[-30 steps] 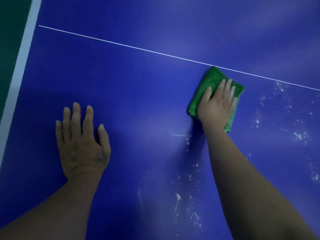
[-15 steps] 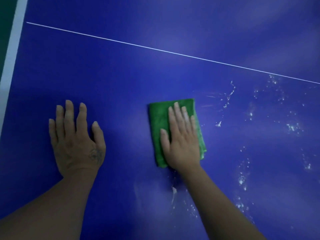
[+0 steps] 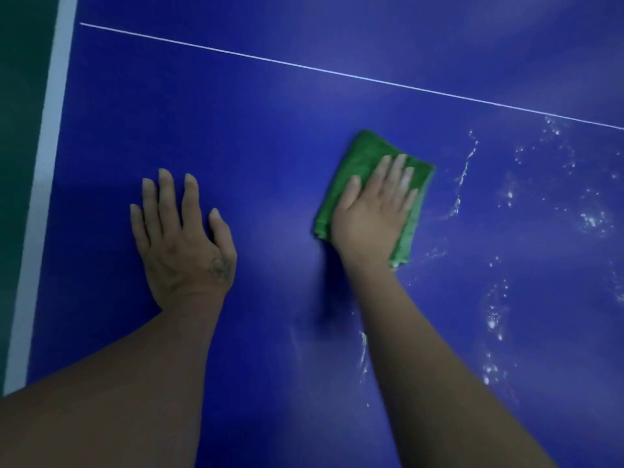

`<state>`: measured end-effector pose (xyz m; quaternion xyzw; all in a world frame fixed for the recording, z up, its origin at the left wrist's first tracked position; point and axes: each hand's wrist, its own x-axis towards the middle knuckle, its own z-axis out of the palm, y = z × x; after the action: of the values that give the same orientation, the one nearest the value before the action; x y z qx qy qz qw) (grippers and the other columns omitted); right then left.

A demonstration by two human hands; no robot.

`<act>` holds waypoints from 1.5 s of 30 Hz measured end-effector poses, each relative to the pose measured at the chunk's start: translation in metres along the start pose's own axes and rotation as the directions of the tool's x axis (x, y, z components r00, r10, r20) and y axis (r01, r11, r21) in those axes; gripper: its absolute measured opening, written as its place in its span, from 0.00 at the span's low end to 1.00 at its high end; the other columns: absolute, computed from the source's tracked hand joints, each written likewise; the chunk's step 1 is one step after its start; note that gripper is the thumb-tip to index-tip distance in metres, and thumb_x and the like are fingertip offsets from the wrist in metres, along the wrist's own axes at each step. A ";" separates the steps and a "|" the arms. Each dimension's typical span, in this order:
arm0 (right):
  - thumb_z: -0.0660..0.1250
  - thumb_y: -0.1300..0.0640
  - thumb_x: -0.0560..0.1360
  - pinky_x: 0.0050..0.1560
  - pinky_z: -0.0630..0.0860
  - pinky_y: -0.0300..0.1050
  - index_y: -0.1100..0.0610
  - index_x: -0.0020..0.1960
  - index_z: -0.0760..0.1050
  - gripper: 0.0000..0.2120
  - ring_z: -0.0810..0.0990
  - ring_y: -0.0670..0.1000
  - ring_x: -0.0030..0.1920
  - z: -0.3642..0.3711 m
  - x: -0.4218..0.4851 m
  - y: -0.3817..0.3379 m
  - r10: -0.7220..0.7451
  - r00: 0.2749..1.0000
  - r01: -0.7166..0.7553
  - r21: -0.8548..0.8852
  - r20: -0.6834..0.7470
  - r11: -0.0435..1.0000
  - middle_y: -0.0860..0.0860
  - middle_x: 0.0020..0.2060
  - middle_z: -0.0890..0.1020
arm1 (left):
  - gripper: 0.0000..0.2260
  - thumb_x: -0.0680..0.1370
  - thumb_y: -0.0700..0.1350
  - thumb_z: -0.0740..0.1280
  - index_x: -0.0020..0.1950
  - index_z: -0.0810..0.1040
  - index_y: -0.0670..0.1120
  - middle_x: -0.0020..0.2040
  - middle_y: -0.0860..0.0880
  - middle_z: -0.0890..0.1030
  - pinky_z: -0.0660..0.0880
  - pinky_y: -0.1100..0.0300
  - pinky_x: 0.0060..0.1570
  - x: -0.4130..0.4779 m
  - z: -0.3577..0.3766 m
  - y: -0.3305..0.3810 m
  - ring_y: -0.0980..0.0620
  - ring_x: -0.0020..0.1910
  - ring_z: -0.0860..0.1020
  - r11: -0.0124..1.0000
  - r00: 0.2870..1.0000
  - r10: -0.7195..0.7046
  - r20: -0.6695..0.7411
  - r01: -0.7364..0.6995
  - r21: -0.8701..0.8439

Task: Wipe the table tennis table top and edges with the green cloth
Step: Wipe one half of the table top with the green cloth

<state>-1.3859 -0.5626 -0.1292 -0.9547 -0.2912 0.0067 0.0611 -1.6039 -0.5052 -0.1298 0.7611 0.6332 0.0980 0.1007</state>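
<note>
Right grip [image 3: 371,214] presses green cloth [image 3: 364,157] flat on droplet-speckled blue table top [image 3: 270,130].

Bare forearms [image 3: 435,352], dark-marked left hand [image 3: 184,244]

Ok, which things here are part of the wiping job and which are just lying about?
Job: green cloth, right hand pressing it flat, blue table top, its white edge band, white splatter.
Idle: left hand resting flat on the table, thin white line, dark green area beyond the edge.
</note>
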 end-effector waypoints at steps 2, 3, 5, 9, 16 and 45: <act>0.50 0.45 0.88 0.87 0.47 0.61 0.62 0.87 0.55 0.33 0.51 0.60 0.88 0.003 -0.047 -0.027 -0.134 0.991 0.135 0.054 -0.026 0.989 0.58 0.88 0.54 | 0.27 0.88 0.54 0.51 0.87 0.58 0.47 0.89 0.44 0.55 0.45 0.42 0.86 0.000 0.001 0.000 0.43 0.88 0.50 1.000 1.000 0.001 -0.011 -0.001 0.003; 0.52 0.45 0.88 0.87 0.48 0.61 0.62 0.87 0.56 0.32 0.51 0.59 0.88 0.005 -0.071 -0.032 -0.211 0.977 0.213 0.084 -0.033 0.973 0.58 0.87 0.55 | 0.27 0.89 0.54 0.51 0.87 0.59 0.47 0.88 0.44 0.55 0.45 0.43 0.86 -0.001 0.001 0.001 0.43 0.88 0.50 1.000 1.000 0.004 -0.021 -0.004 0.006; 0.55 0.45 0.88 0.87 0.51 0.61 0.60 0.87 0.57 0.32 0.51 0.57 0.88 0.003 -0.113 -0.021 -0.361 0.932 0.360 0.111 -0.009 0.926 0.56 0.88 0.56 | 0.26 0.89 0.53 0.52 0.87 0.59 0.46 0.88 0.43 0.56 0.45 0.43 0.86 -0.002 0.001 0.001 0.43 0.88 0.51 1.000 0.999 0.010 -0.033 -0.010 0.008; 0.59 0.45 0.87 0.87 0.53 0.60 0.57 0.87 0.60 0.32 0.54 0.54 0.88 -0.009 -0.123 0.054 -0.471 0.881 0.464 0.125 0.039 0.877 0.52 0.87 0.59 | 0.27 0.89 0.53 0.51 0.87 0.58 0.47 0.89 0.43 0.54 0.45 0.42 0.86 -0.002 0.001 0.000 0.43 0.88 0.49 1.000 1.000 0.009 -0.007 -0.009 0.016; 0.49 0.42 0.86 0.87 0.47 0.60 0.58 0.88 0.55 0.34 0.50 0.56 0.88 -0.013 -0.003 0.101 -0.125 0.989 0.122 0.039 0.074 0.992 0.53 0.88 0.54 | 0.27 0.89 0.53 0.50 0.88 0.58 0.46 0.89 0.42 0.53 0.45 0.41 0.86 -0.003 -0.003 -0.002 0.42 0.88 0.48 0.999 0.999 0.039 -0.003 -0.039 0.029; 0.53 0.43 0.88 0.87 0.46 0.56 0.53 0.88 0.55 0.32 0.49 0.52 0.88 -0.031 -0.089 0.137 -0.381 0.919 0.374 0.078 0.100 0.924 0.49 0.88 0.54 | 0.30 0.90 0.56 0.45 0.89 0.51 0.43 0.89 0.45 0.50 0.46 0.41 0.86 -0.048 -0.008 -0.032 0.43 0.88 0.47 0.981 0.982 0.182 0.057 -0.185 0.058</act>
<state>-1.3826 -0.7286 -0.1166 -0.8765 -0.4725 0.0573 0.0722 -1.6446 -0.5461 -0.1319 0.8213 0.5604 0.0673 0.0832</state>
